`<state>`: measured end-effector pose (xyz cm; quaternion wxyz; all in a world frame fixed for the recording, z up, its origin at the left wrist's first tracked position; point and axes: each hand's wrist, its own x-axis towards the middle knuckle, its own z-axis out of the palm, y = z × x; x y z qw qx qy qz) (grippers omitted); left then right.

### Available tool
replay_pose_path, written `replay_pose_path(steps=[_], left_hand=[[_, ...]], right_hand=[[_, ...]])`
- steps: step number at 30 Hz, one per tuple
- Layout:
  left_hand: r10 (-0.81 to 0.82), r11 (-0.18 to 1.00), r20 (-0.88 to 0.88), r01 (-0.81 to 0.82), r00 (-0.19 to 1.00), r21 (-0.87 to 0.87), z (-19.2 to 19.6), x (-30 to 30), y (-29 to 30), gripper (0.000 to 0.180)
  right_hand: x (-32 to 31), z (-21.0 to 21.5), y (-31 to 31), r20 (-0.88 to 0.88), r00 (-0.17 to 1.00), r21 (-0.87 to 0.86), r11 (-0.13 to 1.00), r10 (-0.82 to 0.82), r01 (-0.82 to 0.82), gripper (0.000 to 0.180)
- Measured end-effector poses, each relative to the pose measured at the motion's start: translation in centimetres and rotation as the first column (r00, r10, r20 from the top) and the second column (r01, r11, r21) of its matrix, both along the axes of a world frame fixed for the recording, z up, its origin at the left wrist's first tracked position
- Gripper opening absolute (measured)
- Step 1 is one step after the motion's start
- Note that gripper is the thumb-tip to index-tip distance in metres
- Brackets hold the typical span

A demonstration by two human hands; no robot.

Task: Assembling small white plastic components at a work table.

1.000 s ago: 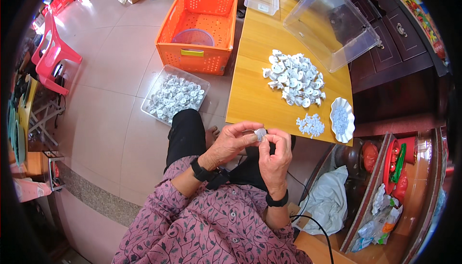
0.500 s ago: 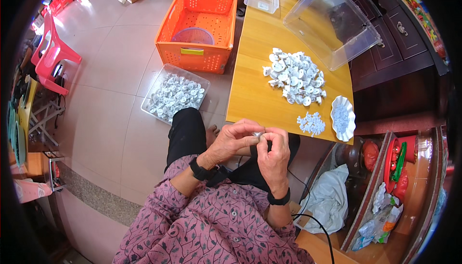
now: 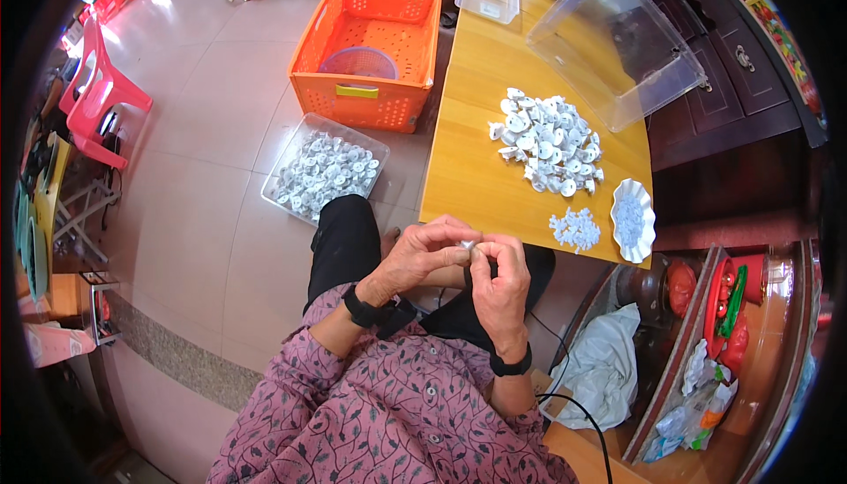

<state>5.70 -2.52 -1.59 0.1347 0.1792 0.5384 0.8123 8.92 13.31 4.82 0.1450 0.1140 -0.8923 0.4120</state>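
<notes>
Right hand [image 3: 500, 288] near table [image 3: 463, 149] edge

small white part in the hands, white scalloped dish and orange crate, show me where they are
small white part [image 3: 467, 244]: head view, on its uncovered bit
white scalloped dish [image 3: 636, 254]: head view, on its near rim
orange crate [image 3: 393, 111]: head view, on its near wall

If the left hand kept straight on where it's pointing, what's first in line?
Likely the right hand; its fingertips meet those of the left hand around a small white part. Beyond, perhaps the table edge; relative height is unclear.
</notes>
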Motion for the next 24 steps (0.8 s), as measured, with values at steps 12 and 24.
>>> replay_pose_path(steps=[12, 24], left_hand=[[-0.057, 0.972, 0.303, -0.017, 0.951, 0.235, -0.57, 0.16, 0.57, 0.028], [-0.045, 0.967, 0.269, -0.026, 0.962, 0.253, -0.82, 0.31, 0.66, 0.028]], right_hand=[[-0.1, -0.14, -0.14, -0.005, 1.0, -0.051, 0.998, -0.027, 0.026, 0.01], [-0.08, -0.32, -0.82, -0.054, 0.996, -0.05, 0.996, -0.077, 0.074, 0.007]])
